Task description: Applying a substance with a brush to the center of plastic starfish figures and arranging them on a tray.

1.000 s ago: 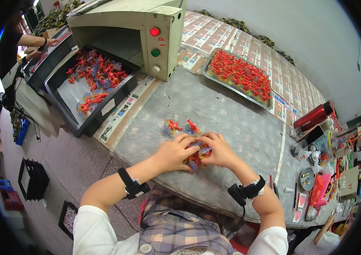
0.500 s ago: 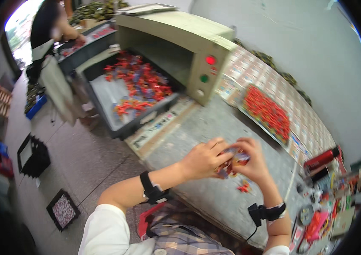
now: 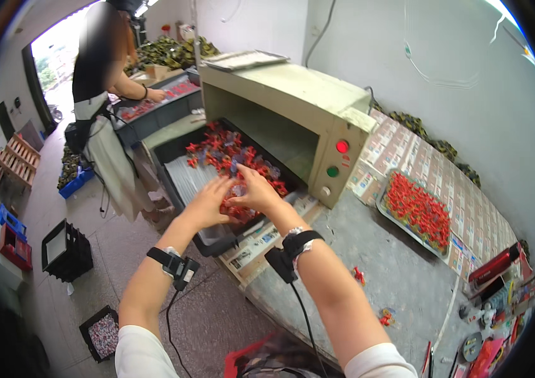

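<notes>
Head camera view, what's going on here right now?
A person's left hand and right hand are together over a black tray at the mouth of a beige machine, amid a pile of small red and purple pieces. Whether they grip any is unclear. Another tray of red pieces sits on the grey table. A second person works behind.

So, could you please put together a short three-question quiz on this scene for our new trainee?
1. True or false: both hands are over the machine's black tray.
2. Which lamp on the machine sits higher: A red, B green?
3. What fills the flat tray on the table, right of the machine?

Key
1. True: left hand and right hand meet above the red and purple pieces.
2. A, red lamp above green lamp.
3. Red pieces.
</notes>
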